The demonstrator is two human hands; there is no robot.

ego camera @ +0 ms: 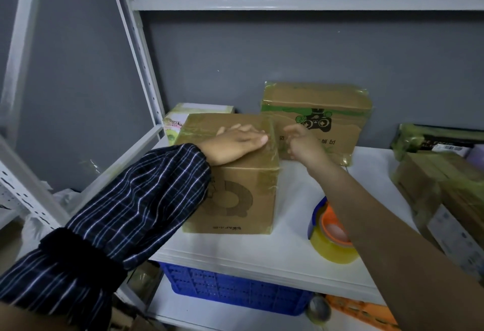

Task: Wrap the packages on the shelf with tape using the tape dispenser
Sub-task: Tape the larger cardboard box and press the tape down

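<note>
Tape dispenser (331, 236), a glossy yellow roll on an orange hub with a blue frame, lies on the smooth white shelf (262, 249) under the right forearm, well apart from both hands. Left hand (235, 144) presses flat, fingers straight and together, on the tape-shiny cardboard box (235, 199). Right hand (301, 144) hovers at its top right edge, fingers loosely curled; whether they pinch tape is unclear. Behind stands a second taped box (317, 110).

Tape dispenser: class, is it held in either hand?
No, the tape dispenser lies on the shelf, apart from the left hand and the right hand.
</note>
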